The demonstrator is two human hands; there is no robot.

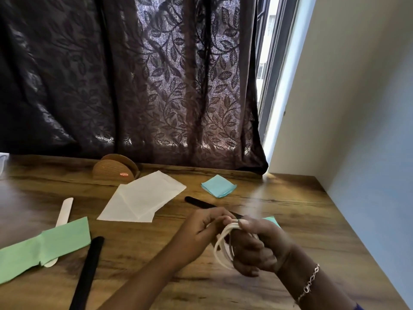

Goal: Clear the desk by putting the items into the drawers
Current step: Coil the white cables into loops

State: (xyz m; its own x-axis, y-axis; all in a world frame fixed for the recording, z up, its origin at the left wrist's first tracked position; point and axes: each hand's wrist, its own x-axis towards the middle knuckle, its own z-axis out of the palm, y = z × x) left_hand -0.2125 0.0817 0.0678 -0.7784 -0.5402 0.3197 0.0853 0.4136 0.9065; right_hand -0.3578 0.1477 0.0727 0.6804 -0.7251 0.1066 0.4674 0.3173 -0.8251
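1. Our right hand (257,247) clasps a coiled white cord (220,245), held just above the wooden desk (301,220).
2. Our left hand (199,233) pinches the coil's top.
3. Beyond lie white paper sheets (143,198) and a blue note pad (218,185).

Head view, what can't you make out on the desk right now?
- drawers: none in the head view, outside the frame.
- white loops: head view, motion-blurred, partly wrapped by the right hand; kind unclear.
- black strip: near end behind the left hand.
- teal paper: mostly behind the right hand.
- white stick: middle under the green paper.
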